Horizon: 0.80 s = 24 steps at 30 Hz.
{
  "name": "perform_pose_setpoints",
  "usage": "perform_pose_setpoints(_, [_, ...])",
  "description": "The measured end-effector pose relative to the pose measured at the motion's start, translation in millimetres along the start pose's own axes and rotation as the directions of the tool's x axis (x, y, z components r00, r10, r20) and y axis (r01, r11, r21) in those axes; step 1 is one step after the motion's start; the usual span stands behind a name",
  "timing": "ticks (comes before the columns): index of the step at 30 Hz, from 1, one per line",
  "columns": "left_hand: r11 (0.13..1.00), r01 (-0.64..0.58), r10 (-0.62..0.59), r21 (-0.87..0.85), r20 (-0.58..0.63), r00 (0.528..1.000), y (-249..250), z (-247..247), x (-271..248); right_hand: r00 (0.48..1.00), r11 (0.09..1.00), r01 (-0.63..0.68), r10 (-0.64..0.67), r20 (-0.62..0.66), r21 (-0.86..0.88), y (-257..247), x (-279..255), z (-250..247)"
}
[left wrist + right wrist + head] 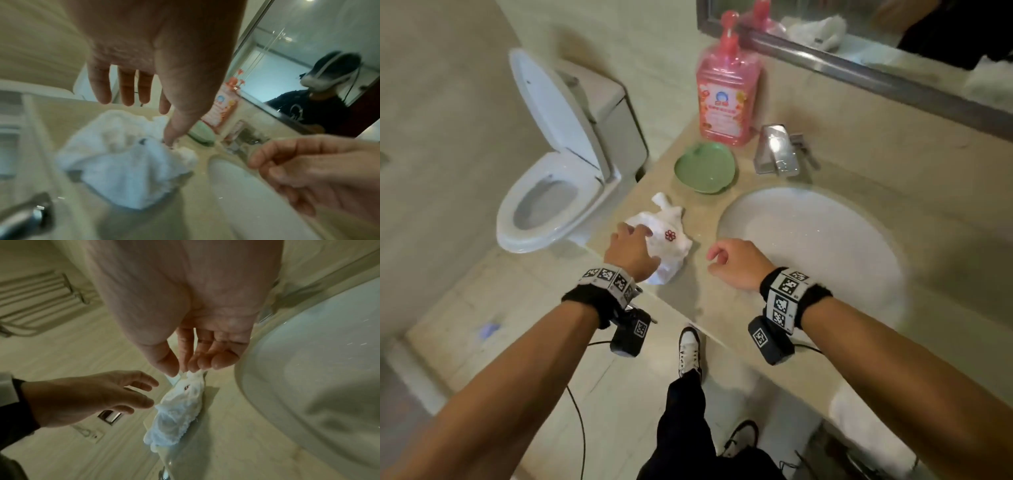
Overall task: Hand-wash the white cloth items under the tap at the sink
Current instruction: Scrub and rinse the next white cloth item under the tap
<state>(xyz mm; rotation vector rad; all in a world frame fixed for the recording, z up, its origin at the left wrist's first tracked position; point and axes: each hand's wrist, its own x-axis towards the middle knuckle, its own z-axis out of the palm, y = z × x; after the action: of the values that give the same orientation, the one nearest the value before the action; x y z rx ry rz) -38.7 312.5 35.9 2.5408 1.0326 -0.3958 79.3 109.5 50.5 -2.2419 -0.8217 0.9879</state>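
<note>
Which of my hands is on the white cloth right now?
Your left hand, fingers resting on the white cloth; the right hand hangs apart beside the sink.

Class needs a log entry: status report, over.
Left hand open, touching white cloth on counter. Right hand loosely curled, empty. Sink unobstructed.

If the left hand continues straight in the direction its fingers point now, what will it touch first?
The left hand would first meet the crumpled white cloth with a small red flower mark on the beige stone counter. Its thumb already seems to touch the cloth, though exact contact is unclear.
</note>
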Motion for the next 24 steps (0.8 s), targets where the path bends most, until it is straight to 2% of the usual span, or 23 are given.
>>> perform_pose_setpoints(3, [0.999, 0.026, -0.030, 0.038, 0.116, 0.993, -30, 12, 27, 0.997, 0.998, 0.011, -0.007, 0.072, -0.056, -19, 54, 24])
perform_pose_setpoints(6, [0.996, -0.084, 0.072, 0.038, 0.242, 0.968, -42, 22, 48, 0.992, 0.988, 0.048, -0.030, 0.125, -0.149, -27, 92, 41])
perform_pose_setpoints(11, [0.968, -0.248, 0.247, -0.029, 0.254, 0.935, -43, 10, 76, 0.973, 0.887, 0.174, -0.090, 0.210, -0.428, -30, 121, 51])
perform_pose_setpoints(14, [0.940, -0.328, 0.340, -0.098, 0.158, 0.927, -43, -1, 92, 0.971, 0.861, 0.216, -0.139, 0.195, -0.461, -30, 126, 43])
perform_pose_setpoints(16, [0.923, -0.220, 0.279, -0.316, 0.154, 0.948, -40, -7, 100, 0.970, 0.896, 0.243, -0.218, 0.108, -0.372, -33, 127, 33])
perform_pose_setpoints(18, [0.851, -0.085, 0.197, -0.518, 0.166, 0.966, -35, -8, 110, 0.946, 0.907, 0.313, -0.323, 0.011, -0.283, -39, 127, 23])
perform_pose_setpoints(20, [0.775, 0.013, 0.151, -0.631, 0.206, 0.967, -27, -10, 117, 0.930, 0.926, 0.351, -0.362, -0.067, -0.140, -44, 128, 11])
perform_pose_setpoints(22, [0.703, 0.158, 0.150, -0.693, 0.362, 0.920, -16, -14, 123, 0.960, 0.948, 0.271, -0.252, -0.124, 0.166, -45, 132, -2])
perform_pose_setpoints(24, [0.652, 0.272, 0.181, -0.708, 0.494, 0.850, -5, -16, 129, 0.993, 0.846, 0.118, -0.087, -0.083, 0.520, -49, 135, -16])
